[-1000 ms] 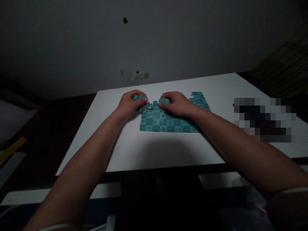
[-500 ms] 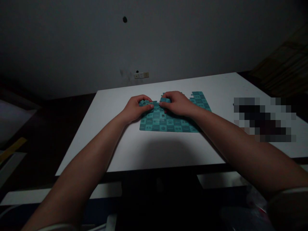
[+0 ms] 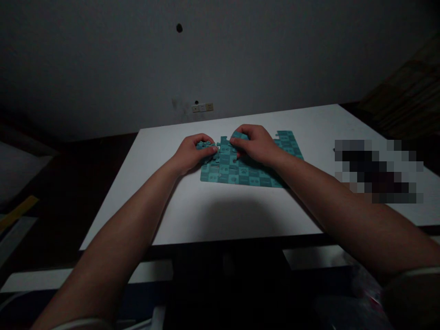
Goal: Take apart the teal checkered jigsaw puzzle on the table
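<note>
A teal checkered jigsaw puzzle [image 3: 256,178] with small dark prints lies on the white table, its far edge stepped and ragged. My left hand [image 3: 190,155] is closed around several loose jigsaw pieces [image 3: 205,145] at the puzzle's left side, thumb on top. Between the thumb and fingers of my right hand [image 3: 259,144] is a teal jigsaw piece [image 3: 239,135], pinched just above the puzzle's far part. A raised-looking section of joined pieces [image 3: 226,147] shows between the two hands. My right hand hides part of the puzzle's middle.
The white table [image 3: 165,220] runs back toward a grey wall with sockets [image 3: 202,107]. A pixelated dark patch [image 3: 378,172] covers something at the table's right. Below the near edge, a clear plastic bag [image 3: 367,284] shows dimly at the right.
My right hand has risen slightly and shifted right with its piece. More of the joined section between my hands shows. My left hand has barely moved, its pieces now lying at a different angle.
</note>
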Available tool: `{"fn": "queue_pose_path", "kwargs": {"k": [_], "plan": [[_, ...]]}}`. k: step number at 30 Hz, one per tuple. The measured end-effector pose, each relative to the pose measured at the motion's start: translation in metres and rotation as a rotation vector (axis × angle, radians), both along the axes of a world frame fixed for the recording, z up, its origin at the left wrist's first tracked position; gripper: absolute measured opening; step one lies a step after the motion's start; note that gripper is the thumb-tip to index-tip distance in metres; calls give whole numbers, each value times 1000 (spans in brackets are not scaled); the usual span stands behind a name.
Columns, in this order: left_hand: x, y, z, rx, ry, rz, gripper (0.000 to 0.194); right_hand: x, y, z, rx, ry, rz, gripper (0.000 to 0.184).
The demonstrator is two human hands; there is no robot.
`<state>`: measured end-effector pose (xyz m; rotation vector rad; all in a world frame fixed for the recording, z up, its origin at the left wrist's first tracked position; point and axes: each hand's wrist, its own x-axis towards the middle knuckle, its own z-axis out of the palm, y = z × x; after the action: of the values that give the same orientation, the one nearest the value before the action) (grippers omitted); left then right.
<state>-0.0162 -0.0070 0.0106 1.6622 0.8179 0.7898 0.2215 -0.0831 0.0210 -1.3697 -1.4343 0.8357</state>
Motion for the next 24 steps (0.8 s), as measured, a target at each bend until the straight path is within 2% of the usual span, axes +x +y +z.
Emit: {"fn": "queue_pose_path", "kwargs": {"k": [5, 10, 15, 20, 24], "plan": [[-1, 3, -4, 29, -6, 30, 36, 3, -2, 3, 93, 31, -11, 36], [-2, 2, -1, 78, 25, 87, 34, 4, -3, 4, 169, 111, -4, 44], [-1, 1, 1, 50, -38, 86, 33, 3, 1, 0, 181, 210, -4, 50], [1, -2, 1, 16, -73, 46, 32, 4, 5, -5, 149, 145, 8, 46], [5, -3, -1, -16, -102, 62, 33, 5, 6, -7, 122, 83, 57, 39]]}}
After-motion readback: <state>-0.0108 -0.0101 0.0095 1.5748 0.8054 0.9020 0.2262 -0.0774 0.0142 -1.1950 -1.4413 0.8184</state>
